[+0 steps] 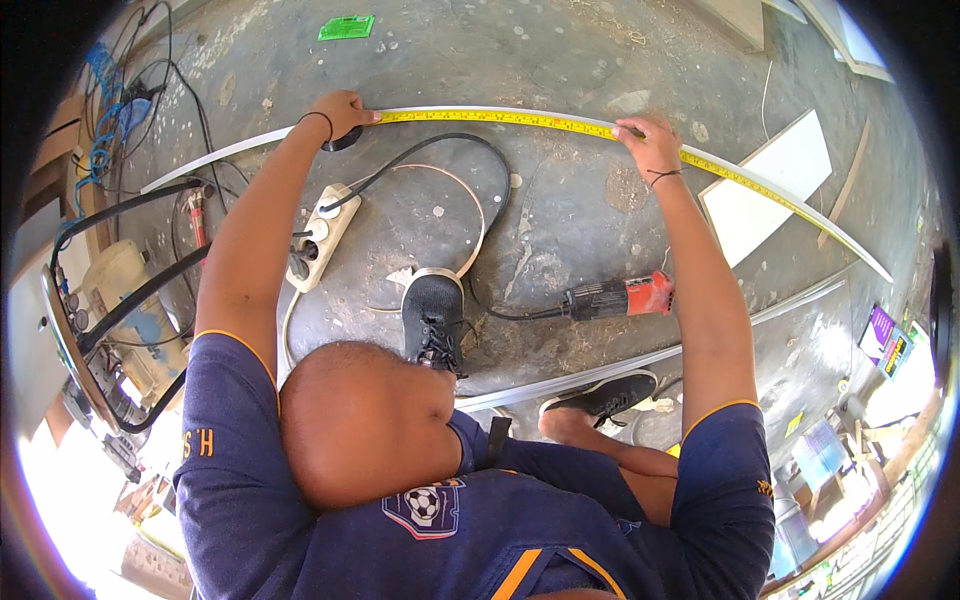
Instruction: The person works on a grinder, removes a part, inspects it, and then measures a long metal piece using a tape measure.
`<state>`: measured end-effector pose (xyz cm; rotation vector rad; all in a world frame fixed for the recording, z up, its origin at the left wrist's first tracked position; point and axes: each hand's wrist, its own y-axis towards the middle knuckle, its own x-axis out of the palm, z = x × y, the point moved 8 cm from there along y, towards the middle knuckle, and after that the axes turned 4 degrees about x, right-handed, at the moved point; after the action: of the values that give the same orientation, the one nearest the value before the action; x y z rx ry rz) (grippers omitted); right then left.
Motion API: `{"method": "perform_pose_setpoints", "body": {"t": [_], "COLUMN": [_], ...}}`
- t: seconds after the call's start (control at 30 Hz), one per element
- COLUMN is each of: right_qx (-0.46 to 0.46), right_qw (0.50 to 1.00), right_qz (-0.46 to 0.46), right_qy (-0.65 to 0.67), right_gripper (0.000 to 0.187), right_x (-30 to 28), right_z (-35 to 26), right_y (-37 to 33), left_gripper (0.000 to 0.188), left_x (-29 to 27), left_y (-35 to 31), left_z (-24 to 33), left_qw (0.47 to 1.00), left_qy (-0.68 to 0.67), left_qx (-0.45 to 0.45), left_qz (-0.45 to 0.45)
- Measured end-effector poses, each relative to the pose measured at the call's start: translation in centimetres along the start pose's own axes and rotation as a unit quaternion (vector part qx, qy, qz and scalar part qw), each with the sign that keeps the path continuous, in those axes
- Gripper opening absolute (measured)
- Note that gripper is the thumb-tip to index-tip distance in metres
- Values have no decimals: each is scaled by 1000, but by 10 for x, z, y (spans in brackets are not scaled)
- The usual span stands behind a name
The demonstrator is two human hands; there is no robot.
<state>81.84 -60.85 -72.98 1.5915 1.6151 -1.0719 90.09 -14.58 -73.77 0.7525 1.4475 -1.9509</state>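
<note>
A long, thin white strip (235,148) lies across the floor in front of me. Along it runs the yellow blade of a tape measure (500,119), pulled out to the right. My left hand (338,112) is closed at the blade's left end, on the black tape measure case (343,139), which is partly hidden under my wrist. Farther right, my right hand (652,146) pinches the blade against the strip. Something small and dark shows at its fingertips, too small to make out. Past this hand the blade continues along the strip toward the right.
A red and black power tool (620,297) lies on the floor near a white power strip (325,235) with plugs in it. White board (770,185) lies to the right, under the strip. More white strips (760,312) run by my shoes. An air compressor (135,295) stands left.
</note>
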Motion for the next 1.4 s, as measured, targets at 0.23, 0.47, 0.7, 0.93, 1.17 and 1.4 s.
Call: {"method": "perform_pose_setpoints", "body": {"t": [0.23, 0.47, 0.7, 0.93, 1.17, 1.4], "right_qx": [22, 10, -6, -65, 27, 71], "right_qw": [999, 998, 988, 991, 997, 996], "right_qz": [-27, 4, 135, 113, 73, 35], "right_qy": [-13, -59, -81, 27, 15, 29], "right_gripper": [20, 21, 19, 12, 8, 10], "right_x": [-3, -32, -56, 10, 26, 31], "right_z": [1, 41, 46, -61, -75, -68], "right_y": [2, -6, -21, -21, -18, -10], "left_gripper": [47, 50, 50, 47, 49, 48], "left_x": [-3, 2, 27, 41, 43, 47], "left_y": [-6, 0, 27, 23, 24, 34], "left_z": [5, 67, 140, 200, 206, 208], "left_qw": [999, 997, 998, 997, 997, 994], "left_qy": [-3, 50, 47, 20, 6, 54], "left_qx": [5, 55, 44, -19, -6, 27], "left_qz": [37, 21, -21, -67, -70, -93]}}
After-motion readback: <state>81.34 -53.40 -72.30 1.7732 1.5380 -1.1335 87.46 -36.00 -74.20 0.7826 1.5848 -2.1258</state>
